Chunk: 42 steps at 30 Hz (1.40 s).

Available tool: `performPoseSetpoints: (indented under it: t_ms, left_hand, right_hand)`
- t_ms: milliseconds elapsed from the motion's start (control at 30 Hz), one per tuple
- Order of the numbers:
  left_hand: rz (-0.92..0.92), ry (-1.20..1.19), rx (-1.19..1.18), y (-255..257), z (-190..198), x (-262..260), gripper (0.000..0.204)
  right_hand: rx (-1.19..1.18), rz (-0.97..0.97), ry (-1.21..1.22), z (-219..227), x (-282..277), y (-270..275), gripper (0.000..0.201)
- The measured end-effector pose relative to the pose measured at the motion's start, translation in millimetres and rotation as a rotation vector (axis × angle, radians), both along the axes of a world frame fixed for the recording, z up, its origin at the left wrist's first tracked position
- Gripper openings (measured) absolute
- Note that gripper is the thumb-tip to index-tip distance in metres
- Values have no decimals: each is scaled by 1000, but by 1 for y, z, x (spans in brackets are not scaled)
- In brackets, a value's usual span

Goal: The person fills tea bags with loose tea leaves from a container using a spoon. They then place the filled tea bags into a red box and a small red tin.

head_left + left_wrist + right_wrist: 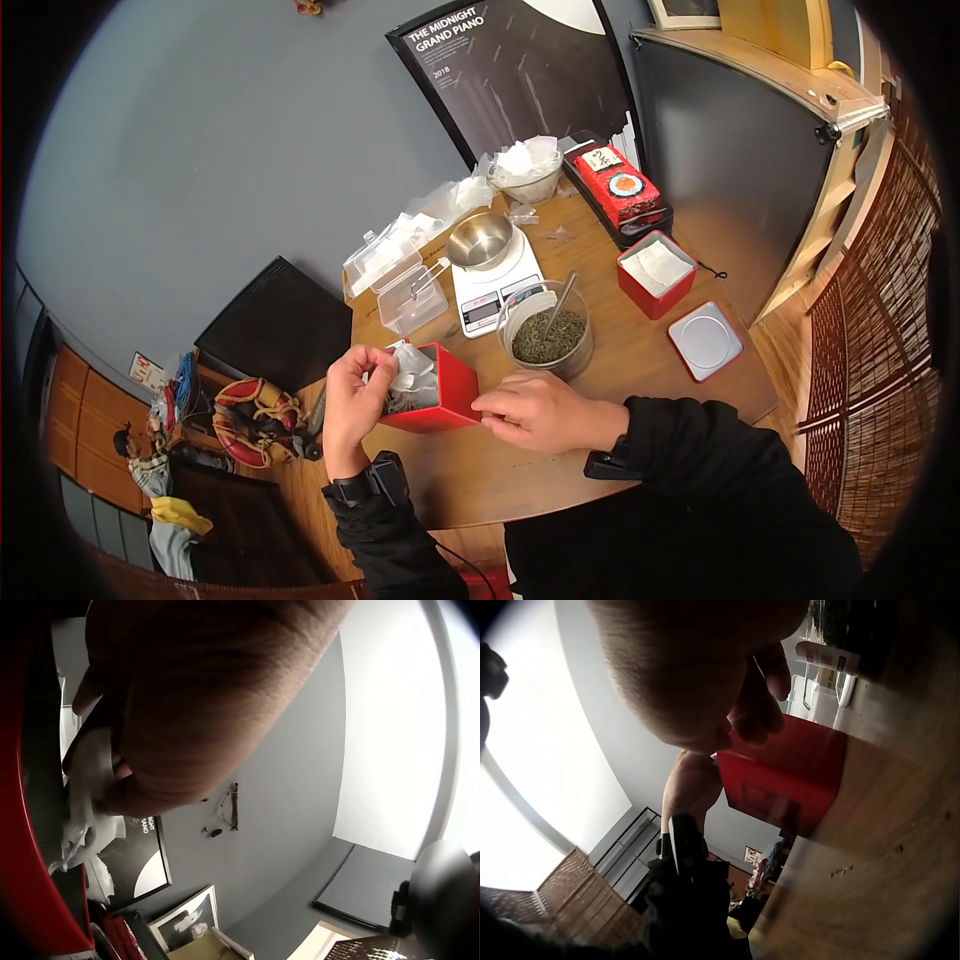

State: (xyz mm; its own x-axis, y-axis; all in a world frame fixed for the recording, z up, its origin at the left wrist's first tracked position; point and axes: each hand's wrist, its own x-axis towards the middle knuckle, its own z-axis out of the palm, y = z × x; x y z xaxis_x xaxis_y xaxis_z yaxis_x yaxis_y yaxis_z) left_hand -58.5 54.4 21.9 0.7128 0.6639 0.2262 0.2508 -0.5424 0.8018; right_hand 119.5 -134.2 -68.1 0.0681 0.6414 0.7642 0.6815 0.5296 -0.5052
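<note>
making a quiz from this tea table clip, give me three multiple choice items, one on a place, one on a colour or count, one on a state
1. Where does the metal bowl sit?
A. on the white scale
B. inside a red tin
C. on the floor

2. What colour is the tin between the hands?
A. blue
B. red
C. green

3. What is the left hand doing?
A. lying flat on the table
B. pinching a white bag at the tin's mouth
C. holding the spoon

Answers:
1 A, the bowl rests on top of the scale.
2 B, its side shows red in the head view.
3 B, the fingers close on the bag at the open tin, while the right hand rests against the tin.
</note>
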Motion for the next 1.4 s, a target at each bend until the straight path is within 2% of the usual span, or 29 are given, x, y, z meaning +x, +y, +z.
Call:
performPoseSetpoints:
  t_ms: [133,200,333,367,400,433,500,533,600,700,767,800,1000,1267,1367,1400]
  left_hand:
    - [-24,-39,-41,-11,12,-1,10]
    - [-42,-41,-49,-19,22,0,9]
    - [-182,96,-154,-42,43,6,7]
    - [-234,152,-193,-50,49,10,6]
    - [-212,224,-303,-61,58,14,7]
    - [-210,221,-304,-62,57,18,7]
    - [-378,294,-141,-63,55,23,8]
    - [-383,296,-185,-67,55,27,9]
    - [-399,297,-185,-70,52,32,10]
    - [-418,251,-237,-70,44,37,11]
    - [-321,74,-410,-79,43,40,14]
    - [-371,-21,-409,-75,33,41,19]
    - [-248,-30,-373,-74,16,40,11]
    - [-217,-231,-342,-67,6,39,4]
    - [-208,-267,-325,-70,4,41,9]
    - [-203,-351,-294,-76,5,45,13]
  right_hand:
    - [-13,16,42,2,0,-1,16]
    - [-32,12,100,4,-1,-3,24]
    - [-7,50,217,8,-2,-4,33]
    - [-93,127,387,12,-3,-8,36]
    - [-180,204,557,14,-4,-10,39]
    - [-181,206,555,14,-4,-10,39]
    - [-244,386,759,12,-4,-8,38]
    - [-245,390,757,11,-4,-7,38]
    - [-273,515,893,9,-5,-6,33]
    - [-275,511,998,7,-2,-7,28]
    - [-214,486,1015,5,1,-5,26]
    - [-155,460,1033,5,2,-5,24]
    - [-121,307,962,10,8,-6,24]
    - [-152,349,1019,12,9,-8,20]
    - [-157,346,1016,13,8,-9,20]
    - [-156,340,1017,13,8,-9,21]
